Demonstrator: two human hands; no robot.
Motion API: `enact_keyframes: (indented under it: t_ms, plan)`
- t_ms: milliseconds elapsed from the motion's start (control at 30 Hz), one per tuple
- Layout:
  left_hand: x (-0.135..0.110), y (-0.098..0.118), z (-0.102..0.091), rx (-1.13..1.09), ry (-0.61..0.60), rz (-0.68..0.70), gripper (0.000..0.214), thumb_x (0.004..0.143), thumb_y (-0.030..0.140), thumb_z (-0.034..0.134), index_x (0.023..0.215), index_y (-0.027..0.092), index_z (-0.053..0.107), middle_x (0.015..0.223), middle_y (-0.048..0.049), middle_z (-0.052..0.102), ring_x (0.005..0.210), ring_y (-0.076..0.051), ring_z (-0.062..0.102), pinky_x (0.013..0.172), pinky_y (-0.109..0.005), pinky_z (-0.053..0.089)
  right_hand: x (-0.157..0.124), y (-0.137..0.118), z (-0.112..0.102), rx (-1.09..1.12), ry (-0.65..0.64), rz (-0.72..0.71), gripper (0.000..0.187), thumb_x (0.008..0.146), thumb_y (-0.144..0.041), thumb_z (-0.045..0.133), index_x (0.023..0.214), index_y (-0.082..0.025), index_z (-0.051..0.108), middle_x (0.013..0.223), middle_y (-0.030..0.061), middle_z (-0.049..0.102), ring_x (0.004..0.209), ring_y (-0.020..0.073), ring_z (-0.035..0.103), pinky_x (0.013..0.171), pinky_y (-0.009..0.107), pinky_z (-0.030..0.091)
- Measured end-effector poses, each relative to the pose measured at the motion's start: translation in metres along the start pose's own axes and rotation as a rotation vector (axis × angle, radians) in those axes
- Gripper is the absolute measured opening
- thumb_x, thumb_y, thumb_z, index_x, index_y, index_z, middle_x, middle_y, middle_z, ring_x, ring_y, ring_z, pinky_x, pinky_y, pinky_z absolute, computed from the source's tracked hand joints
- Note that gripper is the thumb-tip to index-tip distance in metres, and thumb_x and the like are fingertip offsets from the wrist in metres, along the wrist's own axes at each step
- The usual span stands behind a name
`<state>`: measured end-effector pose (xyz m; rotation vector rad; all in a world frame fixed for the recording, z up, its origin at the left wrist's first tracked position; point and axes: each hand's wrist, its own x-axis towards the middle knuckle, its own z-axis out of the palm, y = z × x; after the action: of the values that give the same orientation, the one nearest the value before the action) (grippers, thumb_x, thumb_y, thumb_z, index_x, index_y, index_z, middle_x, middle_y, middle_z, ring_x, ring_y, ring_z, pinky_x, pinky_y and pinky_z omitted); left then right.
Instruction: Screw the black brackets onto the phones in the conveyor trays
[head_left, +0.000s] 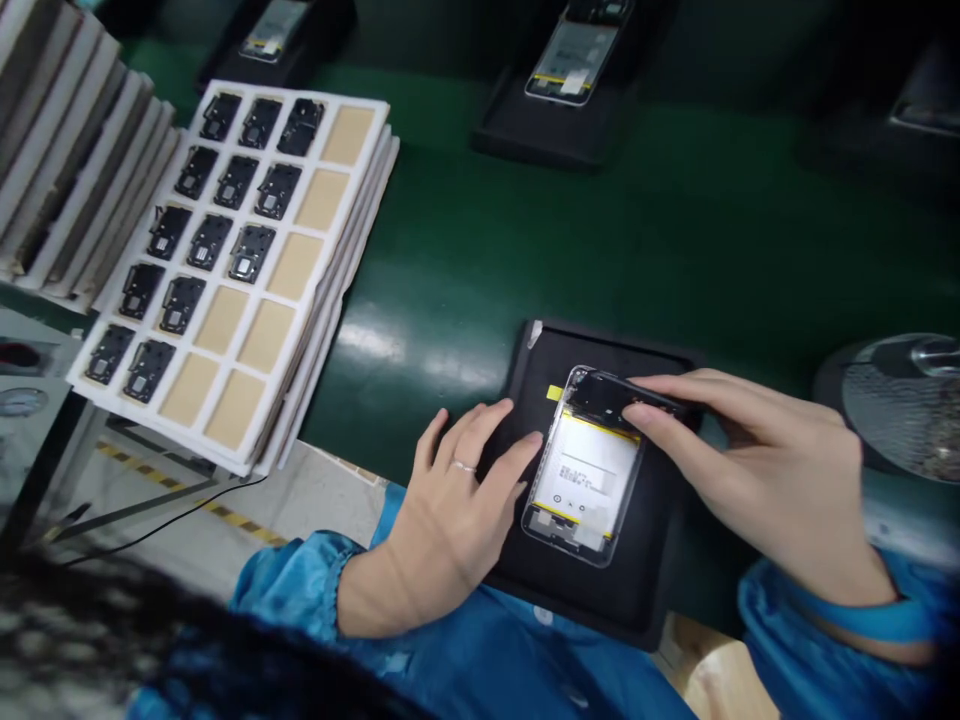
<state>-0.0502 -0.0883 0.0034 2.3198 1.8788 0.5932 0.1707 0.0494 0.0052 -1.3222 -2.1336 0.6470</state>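
Observation:
An opened phone [592, 470] with a white battery showing lies tilted on a black pad [645, 590]. My right hand [780, 465] pinches a black plastic cover piece [600, 395] between thumb and fingers, over the phone's upper end. Whether that piece is fully seated cannot be made out. At the phone's left edge is my left hand [442, 520], fingers spread and a ring on one of them. Its thumb and fingertips are against or very near the frame. A small yellow tab [555, 393] sticks out beside the phone's top left.
A white foam tray [259, 290] of similar black parts, some cells bare, tops a stack at left. More trays [67, 150] stand behind it. Other opened phones [577, 60] rest on black pads at the back of the green table [450, 250]. A round dish [900, 410] sits at right.

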Motion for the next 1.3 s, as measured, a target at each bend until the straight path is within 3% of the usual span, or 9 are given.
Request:
enact_keyframes:
  t_ms: [133,333,733,1100,1300]
  plan:
    - [0.022,0.0,-0.004,-0.044,-0.026,0.058,0.034,0.116,0.025,0.057,0.146,0.02,0.074,0.153,-0.0176,0.076,0.143,-0.033,0.074,0.121,-0.063,0.064,0.0,-0.002,0.002,-0.012,-0.022,-0.024,0.031,0.091,-0.047,0.06,0.106,-0.022,0.07,0.102,0.0027,0.072,0.087,0.0125,0.069,0.074,0.028,0.051]
    - [0.041,0.006,0.016,-0.006,-0.064,0.092,0.041,0.117,0.037,0.056,0.148,0.017,0.074,0.144,-0.0209,0.076,0.126,-0.035,0.076,0.1,-0.054,0.064,0.001,-0.002,0.002,-0.038,-0.018,-0.024,0.03,0.091,-0.046,0.06,0.105,-0.021,0.069,0.092,0.0023,0.071,0.075,0.0105,0.064,0.073,0.029,0.049]
    - [0.042,0.009,0.023,0.058,0.002,0.138,0.043,0.117,0.043,0.061,0.147,0.015,0.076,0.141,-0.0177,0.079,0.119,-0.033,0.077,0.1,-0.054,0.06,-0.001,0.005,-0.004,-0.048,-0.003,0.019,0.03,0.089,-0.047,0.062,0.101,-0.02,0.068,0.085,-0.0006,0.069,0.069,0.0063,0.06,0.068,0.023,0.046]
    - [0.044,0.012,0.017,0.097,-0.145,0.188,0.05,0.121,0.041,0.052,0.155,0.012,0.073,0.158,-0.0148,0.076,0.116,-0.032,0.078,0.093,-0.055,0.063,-0.002,0.005,-0.006,-0.06,-0.033,0.051,0.035,0.09,-0.054,0.059,0.101,-0.021,0.066,0.086,-0.0001,0.07,0.072,0.0085,0.063,0.069,0.025,0.047]
    - [0.045,0.015,0.015,0.123,-0.167,0.229,0.051,0.121,0.04,0.05,0.157,0.011,0.072,0.164,-0.0125,0.072,0.117,-0.035,0.08,0.092,-0.057,0.065,-0.001,0.006,-0.006,-0.053,-0.037,0.075,0.036,0.09,-0.055,0.058,0.102,-0.022,0.066,0.087,-0.0012,0.07,0.074,0.0085,0.064,0.069,0.026,0.046]
